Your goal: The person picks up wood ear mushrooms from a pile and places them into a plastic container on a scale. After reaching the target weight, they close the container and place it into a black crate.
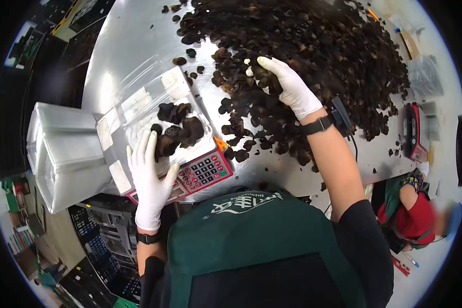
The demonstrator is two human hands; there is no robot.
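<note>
My left hand (150, 177), in a white glove, lies with fingers spread at the near left side of a clear tray on a scale (203, 172) with a red keypad. Several dark, curled mushroom-like pieces (178, 134) are in the tray, and my fingertips are beside them. Over the near left edge of a large dark pile (313, 46), my right hand (290, 87), also gloved, curls its fingers around some dark pieces. The fingers under that hand are partly hidden. Small pale bits (249, 72) sit just left of its fingertips.
Stacked clear plastic trays (69, 154) stand left of the scale. A black device (342, 115) with a cable is beside my right forearm. At the right are a second red scale (418, 133), plastic bags (425, 77) and another person in red (410, 218). Black crates (100, 246) are below left.
</note>
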